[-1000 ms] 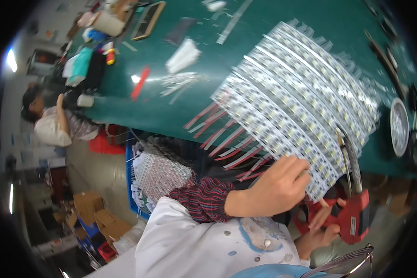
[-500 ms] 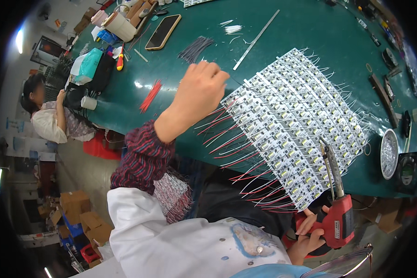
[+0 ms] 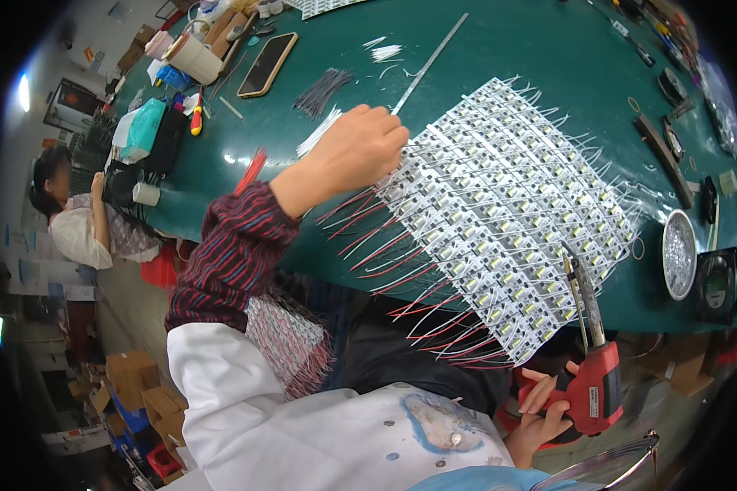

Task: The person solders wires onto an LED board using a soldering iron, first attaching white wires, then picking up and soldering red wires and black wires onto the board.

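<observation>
A panel of joined white circuit boards with small yellowish LEDs point(image 3: 499, 221) lies tilted across the table's near edge, with red, white and black wires point(image 3: 422, 303) along its near-left side. My left hand point(image 3: 356, 147) is closed in a pinch at the panel's left corner; what sits between its fingertips is too small to tell. In my right hand point(image 3: 544, 413) is a red soldering gun point(image 3: 595, 391), its metal tip pointing up over the panel's right part. White wires point(image 3: 319, 132), grey wires point(image 3: 323, 92) and red wires point(image 3: 252, 170) lie in bundles near my left hand.
A phone point(image 3: 268, 65), a steel ruler point(image 3: 430, 61) and a screwdriver point(image 3: 196, 119) lie on the green table point(image 3: 499, 41). At the right stand a round dish point(image 3: 680, 255) and a dark bar point(image 3: 663, 159). A co-worker point(image 3: 82, 217) sits at the far left.
My left hand has moved slightly right and down, onto the panel's left corner. The whole view has shifted a little, and the white wire bundle shows more. My right hand keeps the soldering gun.
</observation>
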The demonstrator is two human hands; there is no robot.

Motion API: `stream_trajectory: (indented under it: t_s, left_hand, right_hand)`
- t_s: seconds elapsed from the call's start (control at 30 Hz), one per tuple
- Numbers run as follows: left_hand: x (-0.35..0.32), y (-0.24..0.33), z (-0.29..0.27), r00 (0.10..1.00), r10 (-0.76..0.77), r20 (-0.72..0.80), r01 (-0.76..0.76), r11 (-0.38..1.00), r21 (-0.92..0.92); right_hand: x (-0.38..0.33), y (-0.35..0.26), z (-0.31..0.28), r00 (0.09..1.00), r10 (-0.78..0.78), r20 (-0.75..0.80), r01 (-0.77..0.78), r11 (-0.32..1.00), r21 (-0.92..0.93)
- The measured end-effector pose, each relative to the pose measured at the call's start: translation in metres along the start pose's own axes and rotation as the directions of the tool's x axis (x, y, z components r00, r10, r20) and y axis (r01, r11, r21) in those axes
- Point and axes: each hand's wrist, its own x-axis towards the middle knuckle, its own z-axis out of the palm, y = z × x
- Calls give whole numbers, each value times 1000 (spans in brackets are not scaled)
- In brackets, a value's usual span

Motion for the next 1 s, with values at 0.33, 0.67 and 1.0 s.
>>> stream_trajectory:
  t_s: [0.33, 0.67, 1.0]
  left_hand:
    - [6, 109, -42, 898, -433, -78, 298, 729, -616]
    - [18, 215, -8, 938, -345, -34, 213, 651, -729]
    - [18, 238, 0, 911, -413, -7, 336, 749, -572]
  right_hand:
    - [2, -7, -3, 999, 14, 47, -17, 998, 62]
    - [-27, -20, -37, 997, 66, 27, -66, 998, 12]
    - [-42, -30, -77, 921, 211, 327, -214, 976, -27]
